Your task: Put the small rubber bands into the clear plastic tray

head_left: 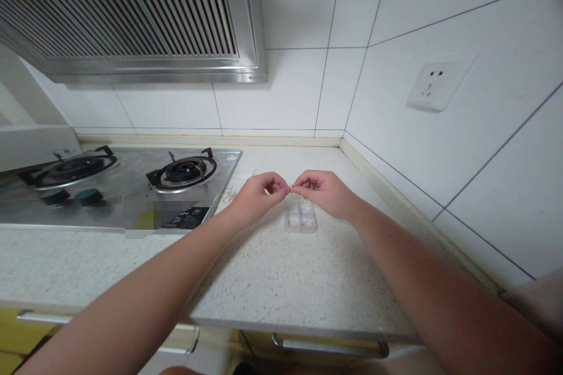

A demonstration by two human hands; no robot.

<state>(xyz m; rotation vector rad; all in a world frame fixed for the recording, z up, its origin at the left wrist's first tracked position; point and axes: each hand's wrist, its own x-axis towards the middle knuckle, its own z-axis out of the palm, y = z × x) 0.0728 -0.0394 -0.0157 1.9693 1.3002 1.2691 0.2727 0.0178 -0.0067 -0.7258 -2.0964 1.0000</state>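
A: Hands, from where I sit?

B: My left hand [257, 192] and right hand [321, 190] meet fingertip to fingertip above the speckled surface [264, 269]. Both pinched closed on a tiny pale thing [291, 189] held between them; too small to identify.

A: Anything near?

B: A clear plastic case [301, 218] lies on the surface, just below the right hand, not touched. Gas stove [118, 184] sits off to the left, well apart.

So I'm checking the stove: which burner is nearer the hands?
The right burner, beside the bare countertop; the left burner sits farther off.
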